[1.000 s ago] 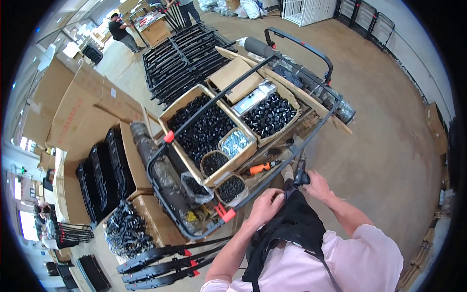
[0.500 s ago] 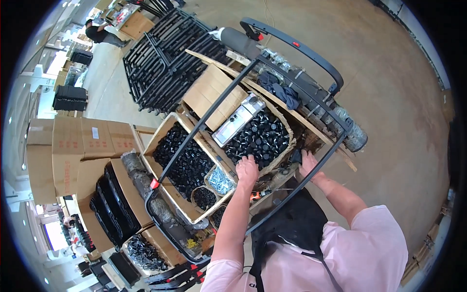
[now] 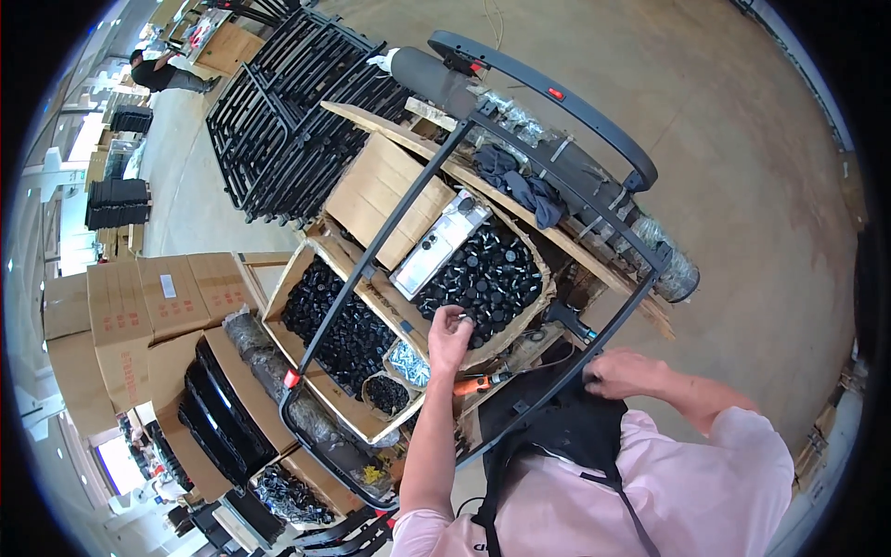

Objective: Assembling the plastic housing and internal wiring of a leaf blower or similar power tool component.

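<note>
My left hand [image 3: 449,342] is over the near edge of a carton [image 3: 551,278] of black round-headed pieces [image 3: 495,275], some with shiny metal studs. Its fingertips are pinched together at one of these pieces. My right hand [image 3: 626,373] is closed, knuckles up, beside the near bar of a black tubular frame [image 3: 548,397] and in front of my black apron [image 3: 557,422]. Whatever its curled fingers hold, if anything, is hidden. Between the hands, a black power tool with a blue end [image 3: 570,321] lies by the carton. An orange tool [image 3: 478,382] rests closer to my left forearm.
The tubular frame spans the cartons. To the left, another carton [image 3: 278,311] holds black pieces, with small tubs of silver screws [image 3: 408,363] and black screws [image 3: 386,395]. Stacked black frames [image 3: 288,116] stand beyond. A person [image 3: 172,72] is far off at upper left.
My right hand has drawn back from the black power tool toward my body and closed. My left hand has shifted slightly left and nearer, its fingers now pinched. The view has shifted slightly.
</note>
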Available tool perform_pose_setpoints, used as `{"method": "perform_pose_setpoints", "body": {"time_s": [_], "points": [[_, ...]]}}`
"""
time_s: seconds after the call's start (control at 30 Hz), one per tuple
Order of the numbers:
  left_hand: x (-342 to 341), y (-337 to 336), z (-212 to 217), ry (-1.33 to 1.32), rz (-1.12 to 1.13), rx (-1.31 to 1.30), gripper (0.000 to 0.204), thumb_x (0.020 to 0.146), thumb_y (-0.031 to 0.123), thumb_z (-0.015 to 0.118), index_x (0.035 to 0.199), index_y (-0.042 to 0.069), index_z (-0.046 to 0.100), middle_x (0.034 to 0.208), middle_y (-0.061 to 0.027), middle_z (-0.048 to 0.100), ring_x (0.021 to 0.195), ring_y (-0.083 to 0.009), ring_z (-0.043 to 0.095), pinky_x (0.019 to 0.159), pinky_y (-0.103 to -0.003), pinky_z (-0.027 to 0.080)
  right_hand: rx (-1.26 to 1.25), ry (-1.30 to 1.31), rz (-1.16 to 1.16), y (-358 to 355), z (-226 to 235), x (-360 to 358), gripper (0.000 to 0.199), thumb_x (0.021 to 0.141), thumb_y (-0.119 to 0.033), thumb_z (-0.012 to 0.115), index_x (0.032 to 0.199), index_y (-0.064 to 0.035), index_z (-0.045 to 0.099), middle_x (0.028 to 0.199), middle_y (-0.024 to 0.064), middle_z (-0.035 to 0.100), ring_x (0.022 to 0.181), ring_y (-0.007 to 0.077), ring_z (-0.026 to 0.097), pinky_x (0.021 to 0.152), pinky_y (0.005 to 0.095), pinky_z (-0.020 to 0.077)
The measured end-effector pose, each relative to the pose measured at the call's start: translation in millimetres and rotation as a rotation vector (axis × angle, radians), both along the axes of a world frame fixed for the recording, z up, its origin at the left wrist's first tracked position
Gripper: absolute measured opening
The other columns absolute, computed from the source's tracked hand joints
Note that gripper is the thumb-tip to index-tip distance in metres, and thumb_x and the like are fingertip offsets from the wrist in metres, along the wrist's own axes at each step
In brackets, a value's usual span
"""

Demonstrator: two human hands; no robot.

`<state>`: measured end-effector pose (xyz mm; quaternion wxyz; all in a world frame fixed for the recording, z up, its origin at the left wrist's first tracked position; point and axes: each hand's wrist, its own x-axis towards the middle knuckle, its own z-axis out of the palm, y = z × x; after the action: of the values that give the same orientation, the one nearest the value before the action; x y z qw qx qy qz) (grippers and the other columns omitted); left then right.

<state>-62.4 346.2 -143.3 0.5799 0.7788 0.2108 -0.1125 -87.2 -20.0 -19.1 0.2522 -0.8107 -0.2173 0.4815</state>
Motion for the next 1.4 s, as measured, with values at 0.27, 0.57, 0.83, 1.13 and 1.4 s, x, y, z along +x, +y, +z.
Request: {"method": "perform_pose_setpoints", "body": {"time_s": [0.27,0.57,0.83,1.13,1.4], "points": [[81.3,-20.6,42.4,0.001,-0.104,-0.133,0.032,0.111,0.023,0.057,0.131,0.000,0.062,0.103,-0.0065,0.067,0.086,-0.0114,0.064,0.079,-0.028,0.054,-0.035,-0.868,0.069,118.9,-124.3,103.2,0.010,0.089,-0.016,0.064,0.091,-0.0095,0.071,0.089,0.0115,0.072,0.085,0.0293,0.072,0.070,0.0424,0.0564],[220.7,-36.8,62.6,-0.316,-0.099,0.221,0.036,0.106,0.025,0.063,0.133,0.001,0.064,0.100,-0.0100,0.066,0.089,-0.0200,0.064,0.083,-0.034,0.053,-0.224,-0.875,0.212,138.9,-151.8,113.7,0.018,0.094,-0.017,0.060,0.103,-0.0064,0.071,0.097,0.0097,0.072,0.093,0.0236,0.072,0.069,0.0350,0.0596],[335.4,-71.4,57.7,-0.613,-0.217,0.383,0.041,0.103,0.027,0.067,0.136,0.001,0.064,0.119,-0.0192,0.073,0.110,-0.0298,0.070,0.098,-0.041,0.053,0.333,-0.427,-0.370,111.3,-110.4,106.9,0.030,0.087,-0.013,0.067,0.114,-0.0018,0.068,0.121,0.0220,0.060,0.106,0.0457,0.066,0.092,0.0514,0.0562],[366.1,-90.0,27.6,-0.547,-0.283,0.190,0.033,0.103,0.018,0.069,0.131,0.001,0.066,0.116,-0.0135,0.074,0.106,-0.0209,0.070,0.097,-0.035,0.054,0.488,-0.273,-0.639,24.9,-49.2,75.2,0.034,0.089,-0.019,0.069,0.119,-0.0027,0.068,0.116,0.0177,0.065,0.105,0.0364,0.067,0.094,0.0449,0.0553],[365.2,-82.7,27.2,-0.676,-0.479,0.269,0.035,0.105,0.008,0.055,0.137,0.007,0.067,0.129,-0.0131,0.067,0.123,-0.0269,0.062,0.110,-0.036,0.046,0.409,-0.337,-0.817,-13.3,-13.6,44.2,0.032,0.088,-0.011,0.071,0.120,-0.0047,0.070,0.119,0.0123,0.065,0.109,0.0312,0.067,0.091,0.0398,0.0568]]}}
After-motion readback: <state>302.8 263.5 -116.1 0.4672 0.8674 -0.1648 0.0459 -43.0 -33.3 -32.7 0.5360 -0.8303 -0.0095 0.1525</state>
